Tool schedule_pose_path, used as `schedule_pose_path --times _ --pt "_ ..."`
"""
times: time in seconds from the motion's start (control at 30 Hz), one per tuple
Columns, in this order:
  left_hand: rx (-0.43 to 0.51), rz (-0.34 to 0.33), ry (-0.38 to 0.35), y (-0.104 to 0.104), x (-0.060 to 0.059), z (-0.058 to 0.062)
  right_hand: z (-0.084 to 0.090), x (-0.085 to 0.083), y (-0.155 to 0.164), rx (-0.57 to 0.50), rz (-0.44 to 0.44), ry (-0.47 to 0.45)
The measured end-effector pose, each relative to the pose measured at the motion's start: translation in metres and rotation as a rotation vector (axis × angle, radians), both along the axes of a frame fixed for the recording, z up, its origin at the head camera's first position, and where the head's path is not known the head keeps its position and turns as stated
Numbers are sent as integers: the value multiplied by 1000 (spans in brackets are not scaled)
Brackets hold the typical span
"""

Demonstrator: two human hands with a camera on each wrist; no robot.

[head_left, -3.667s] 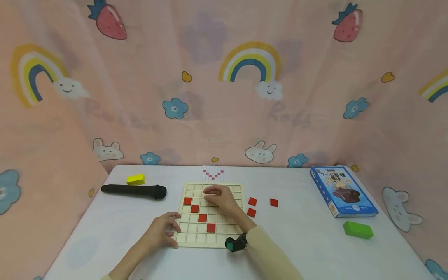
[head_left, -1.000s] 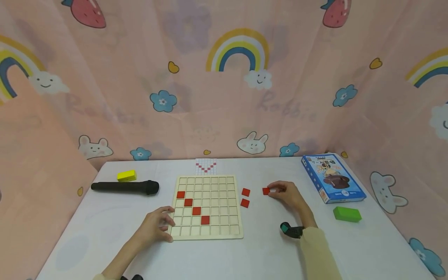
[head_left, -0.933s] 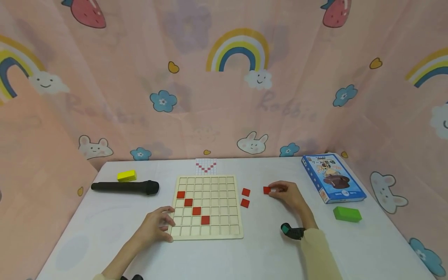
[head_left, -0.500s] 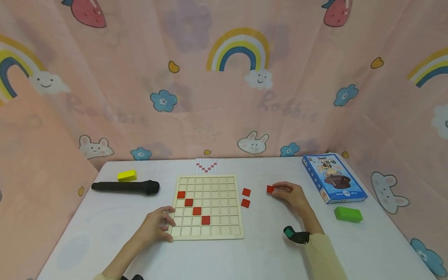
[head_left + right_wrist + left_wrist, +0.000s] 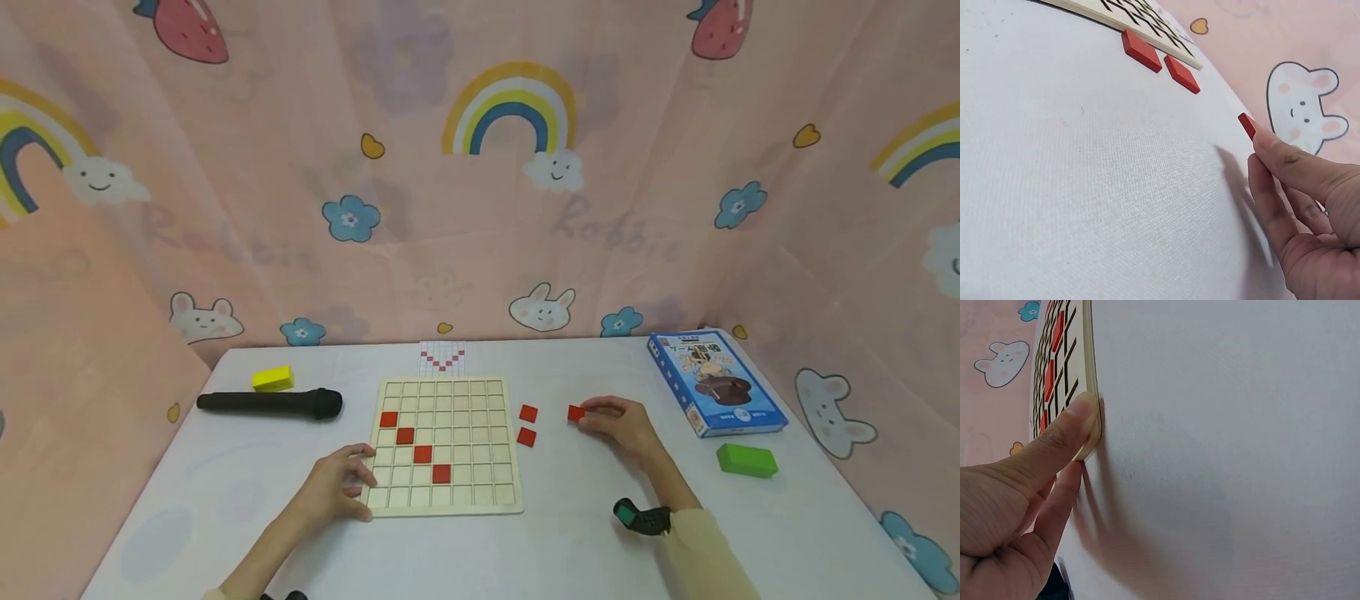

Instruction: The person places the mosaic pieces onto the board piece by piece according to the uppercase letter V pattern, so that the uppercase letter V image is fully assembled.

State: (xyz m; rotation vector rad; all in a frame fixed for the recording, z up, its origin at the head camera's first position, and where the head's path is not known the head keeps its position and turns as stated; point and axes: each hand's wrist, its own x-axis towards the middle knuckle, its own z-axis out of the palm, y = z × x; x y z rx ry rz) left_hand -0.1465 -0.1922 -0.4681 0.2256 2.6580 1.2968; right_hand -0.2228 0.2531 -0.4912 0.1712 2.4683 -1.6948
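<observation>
A cream wooden grid board (image 5: 480,454) lies mid-table, with several red square tiles (image 5: 423,454) set in its cells along a diagonal. My left hand (image 5: 330,483) grips the board's near left corner; in the left wrist view the thumb (image 5: 1075,415) lies on the corner and a fingertip meets the edge below it. Right of the board, my right hand (image 5: 618,425) pinches one red tile (image 5: 576,413) between thumb and fingers. The right wrist view shows this tile (image 5: 1247,126) tilted, raised over the cloth. Two loose red tiles (image 5: 527,425) lie between board and right hand.
Behind the board lies a paper pattern card (image 5: 442,358) with a red V. A black microphone (image 5: 270,404) and yellow block (image 5: 273,379) are at left. A blue box (image 5: 716,383) and green block (image 5: 747,460) stand at right. A patterned pink curtain hangs behind the table.
My right hand has gone from over the board to the right, where it has picked up the lone red tile; lately it shifted slightly back left. The left hand stays at the board's corner.
</observation>
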Motion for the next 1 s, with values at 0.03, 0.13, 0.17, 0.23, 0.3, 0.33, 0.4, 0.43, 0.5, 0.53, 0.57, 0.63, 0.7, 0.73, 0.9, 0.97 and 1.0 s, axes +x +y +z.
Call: schedule_pose_path --times 0.03,0.13,0.17,0.23,0.3,0.33,0.4,0.43,0.5,0.53,0.57,0.63,0.7,0.73,0.9,0.97,1.0 --pt "-1 0 0 0 0 0 0 1 0 -1 2 -3" --pt "-6 6 -4 1 0 1 3 4 -3 -6 2 -13" --pt "-7 8 -6 1 0 1 4 6 -4 -12 8 -17" --pt "-8 12 -8 1 1 1 4 8 -5 -11 19 -19" --pt "-10 13 -8 1 1 1 4 10 -8 -11 29 -20" --pt "-9 10 -5 1 1 1 4 12 -9 -11 35 -21" --pt "-5 3 1 1 1 1 4 14 -11 -1 45 -16" --pt "-3 2 3 1 1 1 5 16 -13 3 47 -15" --pt "3 -2 6 0 0 1 7 19 -16 0 60 -9" --pt "4 -2 6 0 0 1 7 20 -17 -8 64 -7" --pt "5 -1 6 0 0 1 8 21 -19 -16 66 -4" --pt "5 4 1 0 1 0 8 23 -22 -36 69 -4" --pt "6 5 -3 0 1 0 8 24 -26 -57 70 -8" --pt "8 5 -5 0 1 0 8 24 -28 -64 64 -11" --pt "17 1 -6 0 1 0 5 26 -37 -65 61 3" --pt "15 3 -7 0 1 0 3 27 -41 -65 56 15" --pt "13 2 -6 0 0 0 2 27 -43 -72 56 19"
